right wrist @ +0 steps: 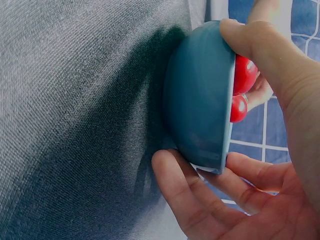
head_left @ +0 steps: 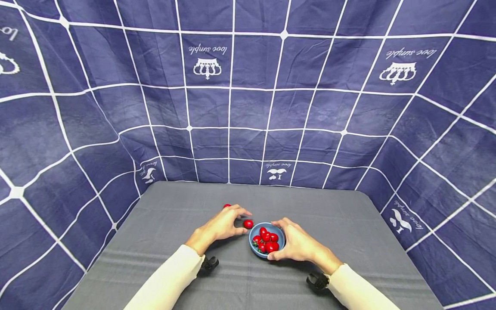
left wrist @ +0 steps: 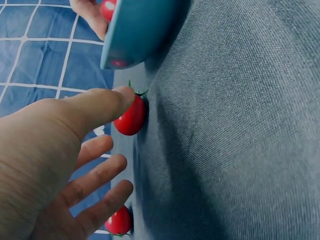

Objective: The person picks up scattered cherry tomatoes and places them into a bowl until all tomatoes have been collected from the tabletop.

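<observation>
A blue bowl [head_left: 252,251] holds several red cherry tomatoes [head_left: 266,236], some with green stems. My right hand [head_left: 300,243] grips the bowl from its right side, thumb at the near rim and fingers round the far side. Just left of the bowl, a single cherry tomato [head_left: 248,224] lies on the grey cloth. My left hand [head_left: 222,224] is around it with thumb and fingers spread apart; in the left wrist view the thumb overlaps this tomato [left wrist: 131,117], and I cannot tell whether it touches. Another tomato [left wrist: 119,221] lies beyond the left fingers, partly hidden.
Grey cloth [head_left: 329,215] covers the table. Blue, white-lined fabric [head_left: 248,107] hangs behind it and along both sides. A black band [head_left: 318,281] is worn at the right wrist and another black band [head_left: 210,263] at the left.
</observation>
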Tool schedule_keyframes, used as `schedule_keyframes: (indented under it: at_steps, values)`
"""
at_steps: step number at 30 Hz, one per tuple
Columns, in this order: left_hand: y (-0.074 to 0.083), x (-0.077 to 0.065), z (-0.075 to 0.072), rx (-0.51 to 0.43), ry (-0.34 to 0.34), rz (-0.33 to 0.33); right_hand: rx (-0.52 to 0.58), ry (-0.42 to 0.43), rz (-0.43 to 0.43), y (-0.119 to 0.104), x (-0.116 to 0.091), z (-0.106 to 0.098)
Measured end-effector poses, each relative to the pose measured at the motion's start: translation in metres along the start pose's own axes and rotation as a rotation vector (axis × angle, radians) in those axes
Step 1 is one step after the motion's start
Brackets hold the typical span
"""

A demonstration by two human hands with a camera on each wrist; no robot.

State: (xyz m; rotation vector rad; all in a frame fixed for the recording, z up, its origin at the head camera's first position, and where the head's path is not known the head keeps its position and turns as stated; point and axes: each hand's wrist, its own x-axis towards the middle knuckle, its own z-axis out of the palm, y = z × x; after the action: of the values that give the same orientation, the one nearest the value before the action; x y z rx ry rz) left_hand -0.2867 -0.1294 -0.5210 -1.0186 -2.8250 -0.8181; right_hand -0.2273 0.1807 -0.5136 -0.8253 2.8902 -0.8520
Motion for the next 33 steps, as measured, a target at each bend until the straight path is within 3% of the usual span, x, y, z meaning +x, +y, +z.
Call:
schedule_keyframes:
  at_steps: [11,33]
  values:
    - [0.000,0.009,0.006,0.014,-0.016,0.054,-0.003,0.008,-0.017,0.002,0.001,0.001]
    - [-0.004,0.012,0.012,0.020,0.002,0.056,0.007,-0.003,0.008,0.004,0.001,0.002]
